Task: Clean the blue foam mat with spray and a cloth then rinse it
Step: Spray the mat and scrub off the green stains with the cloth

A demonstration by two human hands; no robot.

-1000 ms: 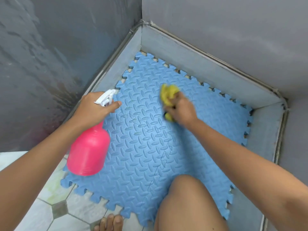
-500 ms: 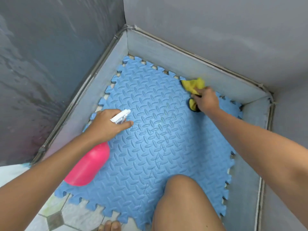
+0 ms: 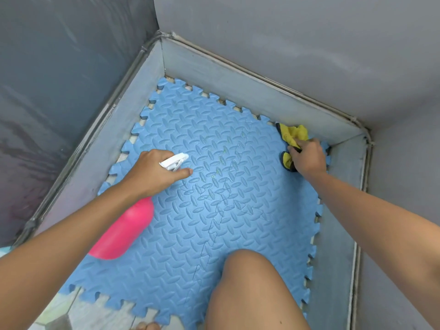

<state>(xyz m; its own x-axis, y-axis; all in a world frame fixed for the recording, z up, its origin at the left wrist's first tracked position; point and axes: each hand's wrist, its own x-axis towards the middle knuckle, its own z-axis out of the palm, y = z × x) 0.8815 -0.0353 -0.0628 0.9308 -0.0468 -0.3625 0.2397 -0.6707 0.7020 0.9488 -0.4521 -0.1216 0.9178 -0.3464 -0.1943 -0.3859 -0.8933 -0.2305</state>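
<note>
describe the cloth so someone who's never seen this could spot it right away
The blue foam mat covers the floor between grey walls. At its far right corner the right hand grips a crumpled cloth. It is the only yellow thing, with dark edging.

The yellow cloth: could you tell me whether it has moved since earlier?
Yes. The yellow cloth, in the right hand, went from the middle of the blue foam mat to its far corner by the grey ledge.

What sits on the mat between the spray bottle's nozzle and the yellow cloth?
Only bare blue foam mat, seen in the head view; nothing rests between the spray bottle and the yellow cloth.
</note>
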